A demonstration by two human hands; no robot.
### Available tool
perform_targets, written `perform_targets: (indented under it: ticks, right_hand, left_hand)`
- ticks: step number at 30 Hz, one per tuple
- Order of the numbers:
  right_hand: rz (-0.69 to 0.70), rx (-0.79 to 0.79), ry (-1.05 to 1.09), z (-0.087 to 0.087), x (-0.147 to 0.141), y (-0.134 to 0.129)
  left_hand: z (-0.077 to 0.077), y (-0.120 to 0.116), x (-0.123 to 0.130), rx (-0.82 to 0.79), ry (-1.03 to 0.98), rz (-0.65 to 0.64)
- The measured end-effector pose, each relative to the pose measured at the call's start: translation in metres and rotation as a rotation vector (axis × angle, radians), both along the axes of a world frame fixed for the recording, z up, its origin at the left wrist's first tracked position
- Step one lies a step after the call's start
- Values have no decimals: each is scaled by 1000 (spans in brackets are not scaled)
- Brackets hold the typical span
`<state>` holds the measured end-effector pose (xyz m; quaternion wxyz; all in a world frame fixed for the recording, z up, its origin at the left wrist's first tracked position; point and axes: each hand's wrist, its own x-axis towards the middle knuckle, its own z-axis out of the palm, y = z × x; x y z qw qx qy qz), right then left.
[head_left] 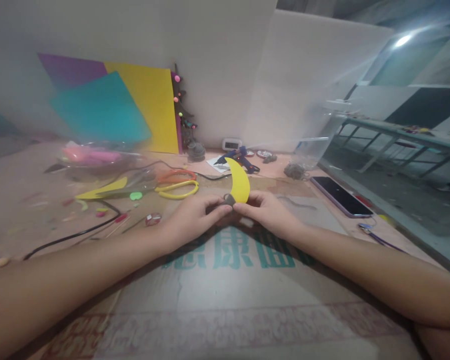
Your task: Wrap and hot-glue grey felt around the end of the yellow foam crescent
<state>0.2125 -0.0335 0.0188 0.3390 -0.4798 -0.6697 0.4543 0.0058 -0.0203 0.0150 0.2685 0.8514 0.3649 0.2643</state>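
Observation:
A yellow crescent-shaped piece (240, 182) stands upright between my hands, above the printed sheet (210, 290). My right hand (272, 212) pinches its lower end between thumb and fingers. Beside it, my left hand (195, 217) is closed on a small dark grey piece (229, 200), which touches or lies very near the foot of the crescent. A thin loop shows at the top of the grey piece. Behind the crescent lies a dark blue glue gun (238, 156).
Scissors with yellow handles (178, 190), a black cable (75, 236) and small scraps lie at the left. A phone (341, 196) rests near the right edge. Coloured sheets (146, 105) lean on the wall, with a small white clock (231, 145) at the back.

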Motion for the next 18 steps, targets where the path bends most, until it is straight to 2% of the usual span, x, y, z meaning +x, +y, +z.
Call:
perform_targets:
  ticks: [4, 7, 13, 18]
  right_hand:
    - [29, 4, 15, -3, 1, 3]
    - [-11, 6, 4, -3, 1, 4]
    - [-40, -43, -13, 0, -1, 0]
    - [-64, -31, -11, 1, -1, -2]
  left_hand:
    - [-2, 1, 0, 53, 33, -6]
    - [-3, 1, 0, 83, 46, 0]
    - [-5, -1, 1, 89, 86, -72]
    - [-6, -1, 0, 69, 73, -44]
